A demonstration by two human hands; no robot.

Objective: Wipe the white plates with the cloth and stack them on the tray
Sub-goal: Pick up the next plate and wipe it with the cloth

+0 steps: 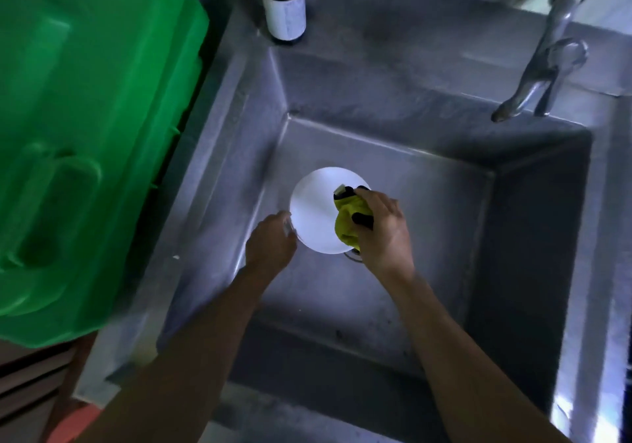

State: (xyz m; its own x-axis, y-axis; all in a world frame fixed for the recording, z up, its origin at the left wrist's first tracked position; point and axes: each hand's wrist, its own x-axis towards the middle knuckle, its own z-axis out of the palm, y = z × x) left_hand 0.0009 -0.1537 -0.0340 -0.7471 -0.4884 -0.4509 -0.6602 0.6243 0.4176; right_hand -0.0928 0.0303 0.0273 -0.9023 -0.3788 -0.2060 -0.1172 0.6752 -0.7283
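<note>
We hold the white plate [316, 210] over the steel sink [533, 223], centre of the frame: our left hand [270, 242] pinches its left rim, and our right hand [383, 227] presses a bunched yellow-and-black cloth [349, 216] against its right side, fingers curled round it.

The plate [316, 210] is held over the middle of the sink [427, 182], between the two hands: the left hand [270, 242] at its left edge, the right hand [383, 230] at its right, with the cloth [349, 218] on the plate's right side. A crate [85, 134] stands left of the sink. A bottle [283, 1] stands on the rim behind the basin, and the tap [543, 66] sits at the back right, its spout reaching over the basin.
</note>
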